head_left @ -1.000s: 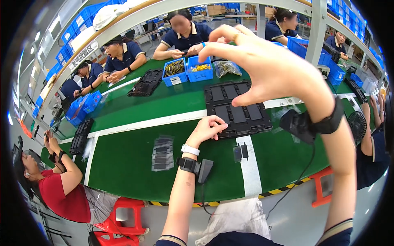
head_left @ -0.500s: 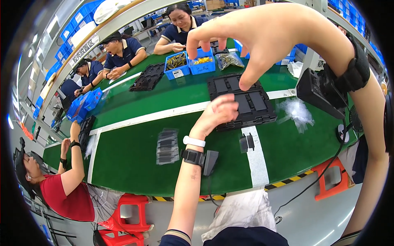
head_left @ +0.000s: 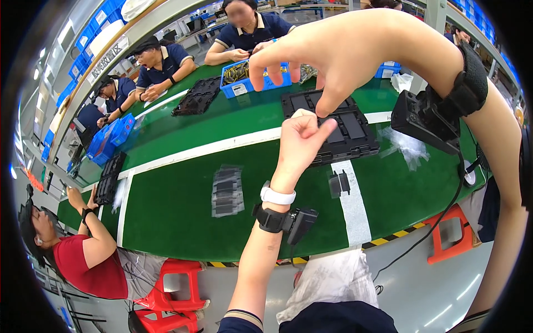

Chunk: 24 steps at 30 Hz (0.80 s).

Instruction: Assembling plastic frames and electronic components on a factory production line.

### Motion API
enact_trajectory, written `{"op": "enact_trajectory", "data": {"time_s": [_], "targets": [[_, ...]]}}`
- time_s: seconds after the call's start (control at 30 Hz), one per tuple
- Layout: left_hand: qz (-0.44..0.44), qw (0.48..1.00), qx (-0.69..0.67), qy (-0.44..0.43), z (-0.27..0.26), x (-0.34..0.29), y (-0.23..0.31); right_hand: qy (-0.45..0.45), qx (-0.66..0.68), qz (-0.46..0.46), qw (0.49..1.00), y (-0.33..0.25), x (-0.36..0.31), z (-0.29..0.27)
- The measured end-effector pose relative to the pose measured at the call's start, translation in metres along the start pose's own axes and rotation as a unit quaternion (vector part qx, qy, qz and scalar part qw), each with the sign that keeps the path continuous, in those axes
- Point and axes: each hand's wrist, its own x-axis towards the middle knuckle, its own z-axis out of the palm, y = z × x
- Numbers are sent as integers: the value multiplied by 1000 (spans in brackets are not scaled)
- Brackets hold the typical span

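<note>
My left hand (head_left: 302, 139) is over the near left part of a black tray (head_left: 363, 147). Its fingers are curled in and its thumb sticks out to the right; whether something small is between them I cannot make out. Higher and nearer to the camera, my right hand (head_left: 347, 61) arches over the tray with fingers apart and thumb pointing down, close to the left hand. Nothing shows in it. Dark flat rectangular pieces (head_left: 351, 125) lie in the tray's recesses. Both wrists wear black strapped devices.
Clear film pieces (head_left: 408, 149) lie right of the tray. A dark piece with clear film (head_left: 338, 184) and a row of dark film-covered strips (head_left: 227, 191) lie nearer. Blue bins (head_left: 236, 89) and another black tray (head_left: 197, 97) are farther off. Co-workers sit around the green table (head_left: 172, 205).
My left hand has drawn its fingers in and shifted slightly right and up, its thumb now outstretched. My right hand has come slightly down and left, still spread.
</note>
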Motion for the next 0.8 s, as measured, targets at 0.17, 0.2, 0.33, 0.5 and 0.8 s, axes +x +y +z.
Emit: {"op": "enact_trajectory", "data": {"time_s": [0.17,0.2,0.33,0.5,0.8], "targets": [[-139,972,-173,-72,3,-4,-1,-49,-53,113,991,-14,1,-2],[-139,972,-173,-72,1,-5,4,-51,-52,106,992,-12,2,-1],[-123,976,-136,-116,-6,-8,36,-51,-46,63,996,1,0,11],[-112,977,-139,-118,-21,-13,38,-60,-43,100,992,-5,8,15],[-136,956,-232,-116,-18,-11,26,-77,-56,82,992,-8,12,15]]}}
